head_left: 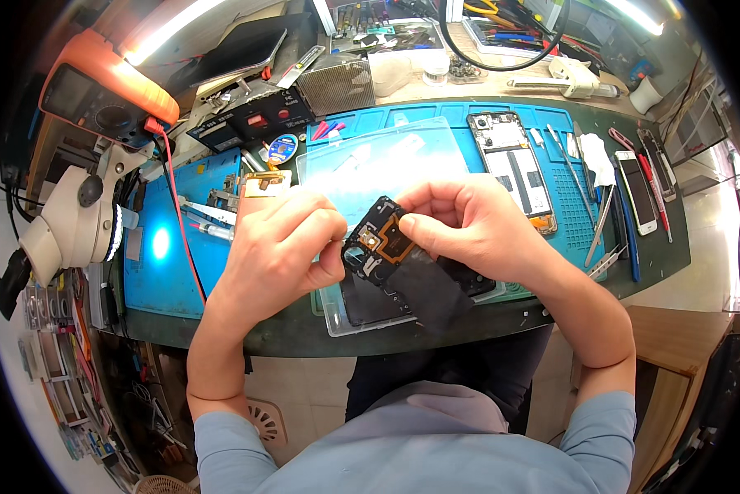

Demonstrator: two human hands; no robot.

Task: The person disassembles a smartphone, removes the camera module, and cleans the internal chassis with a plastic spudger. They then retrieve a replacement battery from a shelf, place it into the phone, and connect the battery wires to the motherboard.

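Observation:
My right hand [477, 222] pinches a black phone inner cover with a copper-coloured flex piece [396, 247] between thumb and fingers, holding it tilted above the mat. A dark thin sheet [431, 296] hangs from the cover's lower side. My left hand [283, 247] is closed, its curled fingertips right by the cover's left edge. Whether those fingertips touch the cover or grip something small is hidden. Below lies a clear plastic case [337, 323], with a dark flat phone part [366, 298] on it, partly covered by the sheet and the cover.
An opened phone [514, 169] lies on the blue mat [580, 185] at right, beside tweezers and screwdrivers. Farther right is a white phone [636, 191]. An orange multimeter [106, 95] and a white microscope arm [73, 210] stand at left. A syringe [213, 231] lies near my left wrist.

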